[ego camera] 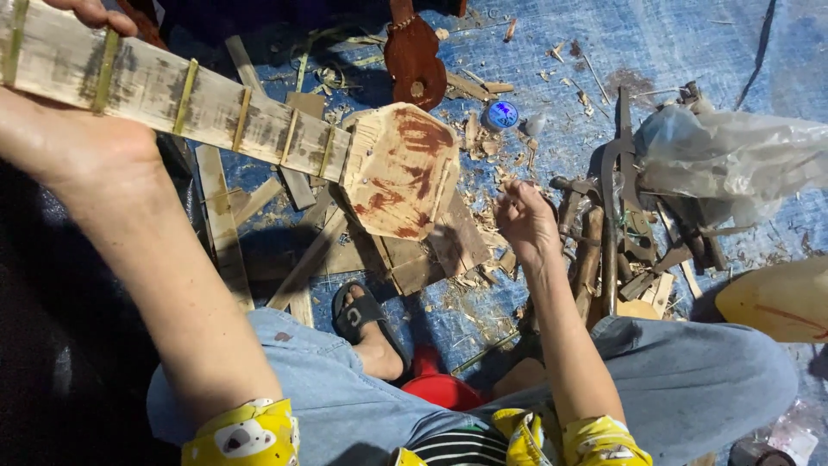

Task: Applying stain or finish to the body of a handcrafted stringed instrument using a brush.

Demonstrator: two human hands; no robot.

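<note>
Blue tarp floor [690, 52], strewn with shavings and wood offcuts [220, 216], seen from above over bent knees in jeans.

At far left, left hand [60, 129] wrapped around the neck of an unfinished wooden instrument [172, 95], thumb over the top edge, palm beneath. Held up off the floor, neck banded with thin yellowish frets, running right to an eight-sided body [401, 168] smeared with reddish-brown stain. Above that, a dark brown finished instrument [414, 52] lying on the tarp, and just beside it a small round blue lid [502, 114]. Below, a foot in a black slipper [362, 315] and a red bowl [440, 388] between the legs.

Right of centre, right hand [524, 220] low over the tarp, fingers loosely curled, nothing visible between them, just beside a pile of hand tools [604, 233] with wooden handles and metal heads. Further right, a crumpled clear plastic bag [733, 155] over more tools, then a pale yellow wooden piece [776, 298] at the edge.

Probably best: keep the neck grip firm and level so the stained face stays off the shavings. Look at the pile rather than feel for a tool, take a handle and not a metal edge, and lift clear of the neighbouring tools.
</note>
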